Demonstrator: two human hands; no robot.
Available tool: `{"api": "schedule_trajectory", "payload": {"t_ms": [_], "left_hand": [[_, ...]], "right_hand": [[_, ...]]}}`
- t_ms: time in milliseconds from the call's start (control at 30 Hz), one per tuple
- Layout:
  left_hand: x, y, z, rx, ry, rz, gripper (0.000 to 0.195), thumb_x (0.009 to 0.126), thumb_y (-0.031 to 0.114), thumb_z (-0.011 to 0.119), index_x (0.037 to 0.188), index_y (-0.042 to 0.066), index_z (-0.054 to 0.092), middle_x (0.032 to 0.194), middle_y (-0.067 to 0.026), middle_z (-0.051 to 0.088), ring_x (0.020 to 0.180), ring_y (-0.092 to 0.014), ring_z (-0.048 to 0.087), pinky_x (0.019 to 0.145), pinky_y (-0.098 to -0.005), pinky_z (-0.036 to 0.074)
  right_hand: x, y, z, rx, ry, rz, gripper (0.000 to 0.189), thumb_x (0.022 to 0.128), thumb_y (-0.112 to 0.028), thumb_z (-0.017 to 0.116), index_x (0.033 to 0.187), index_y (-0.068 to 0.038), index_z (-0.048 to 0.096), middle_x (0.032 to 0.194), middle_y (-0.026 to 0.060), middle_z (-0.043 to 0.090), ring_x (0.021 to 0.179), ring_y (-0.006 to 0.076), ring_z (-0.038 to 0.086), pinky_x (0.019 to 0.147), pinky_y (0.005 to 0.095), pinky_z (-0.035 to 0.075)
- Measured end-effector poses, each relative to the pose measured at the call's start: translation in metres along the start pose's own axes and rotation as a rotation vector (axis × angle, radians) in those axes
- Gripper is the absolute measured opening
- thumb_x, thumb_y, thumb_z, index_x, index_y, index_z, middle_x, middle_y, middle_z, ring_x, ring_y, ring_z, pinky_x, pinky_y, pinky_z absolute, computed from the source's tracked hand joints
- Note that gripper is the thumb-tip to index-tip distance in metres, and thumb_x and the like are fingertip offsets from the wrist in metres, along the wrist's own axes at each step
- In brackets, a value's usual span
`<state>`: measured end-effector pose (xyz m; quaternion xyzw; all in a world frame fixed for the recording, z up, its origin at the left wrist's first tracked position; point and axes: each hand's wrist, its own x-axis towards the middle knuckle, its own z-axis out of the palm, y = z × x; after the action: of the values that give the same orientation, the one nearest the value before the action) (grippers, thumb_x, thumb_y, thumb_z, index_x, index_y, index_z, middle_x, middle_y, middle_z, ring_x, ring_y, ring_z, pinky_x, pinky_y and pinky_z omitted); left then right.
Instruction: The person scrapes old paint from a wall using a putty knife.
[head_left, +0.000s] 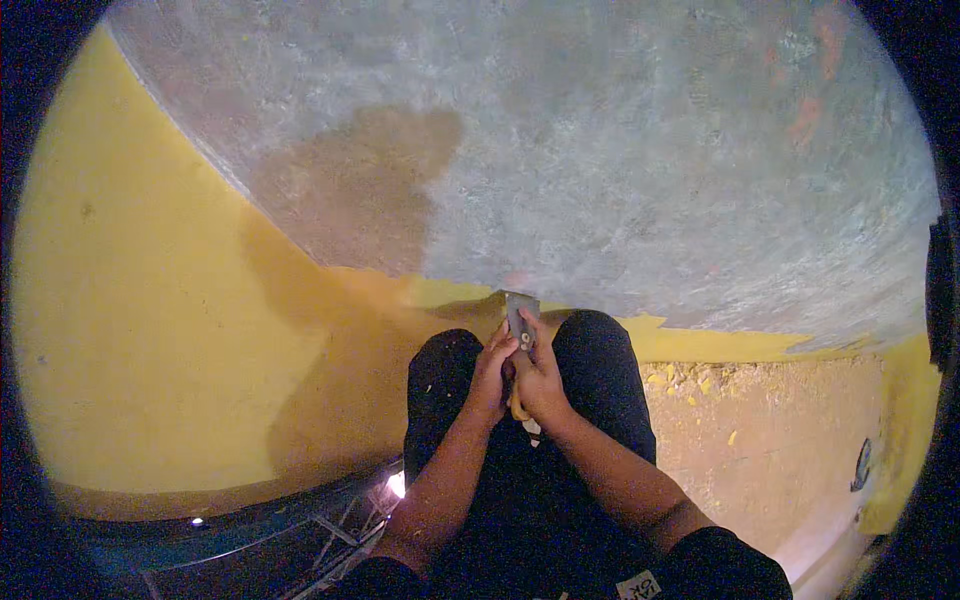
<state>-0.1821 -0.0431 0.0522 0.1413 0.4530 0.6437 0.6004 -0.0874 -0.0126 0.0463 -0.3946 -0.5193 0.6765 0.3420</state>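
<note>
Between my knees, both my hands close around a scraper (523, 322) with a flat metal blade and a yellowish handle. My right hand (541, 382) wraps the handle, its fingers reaching up along the blade. From the other side, my left hand (495, 367) presses against the tool; its fingertips are partly hidden. The blade's far end meets the border between a strip of yellow paint (454, 291) and a large bare grey surface (570, 187). Whether the blade is under the paint, I cannot tell.
Smooth yellow paint (165, 322) covers the left side. At right, yellow flakes (705, 385) lie on a tan surface (772, 427) near a small dark object (862, 465). A metal framework (334, 529) and a bright lamp (397, 484) appear low at left. My shadow crosses the grey.
</note>
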Motion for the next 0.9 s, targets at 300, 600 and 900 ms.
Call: {"api": "schedule_trajectory", "payload": {"t_ms": [300, 600, 900], "left_hand": [[0.011, -0.017, -0.007, -0.109, -0.145, 0.021, 0.067, 0.092, 0.021, 0.060, 0.152, 0.004, 0.038, 0.142, -0.0100, 0.052, 0.127, -0.023, 0.052, 0.111, -0.0347, 0.038], [0.022, -0.009, -0.023, 0.053, -0.151, 0.027, 0.063, 0.090, 0.020, 0.061, 0.148, 0.004, 0.043, 0.131, -0.0082, 0.056, 0.116, -0.021, 0.056, 0.101, -0.0332, 0.044], [0.028, -0.034, -0.019, -0.183, -0.015, -0.110, 0.057, 0.092, 0.026, 0.060, 0.143, 0.004, 0.049, 0.127, -0.0076, 0.059, 0.114, -0.020, 0.058, 0.099, -0.0336, 0.045]], "right_hand": [[0.006, 0.004, 0.006, -0.269, 0.136, -0.301, 0.067, 0.088, 0.008, 0.040, 0.152, -0.013, 0.036, 0.141, 0.0213, 0.050, 0.127, 0.0348, 0.051, 0.110, 0.0415, 0.038], [0.007, 0.002, 0.027, -0.427, 0.333, -0.353, 0.062, 0.085, -0.003, 0.052, 0.147, -0.010, 0.047, 0.100, 0.0238, 0.068, 0.084, 0.0357, 0.068, 0.077, 0.0431, 0.054], [0.013, 0.001, 0.009, -0.257, 0.123, -0.068, 0.054, 0.091, 0.001, 0.045, 0.145, -0.004, 0.048, 0.129, 0.0194, 0.061, 0.118, 0.0251, 0.057, 0.103, 0.0335, 0.043]]}}
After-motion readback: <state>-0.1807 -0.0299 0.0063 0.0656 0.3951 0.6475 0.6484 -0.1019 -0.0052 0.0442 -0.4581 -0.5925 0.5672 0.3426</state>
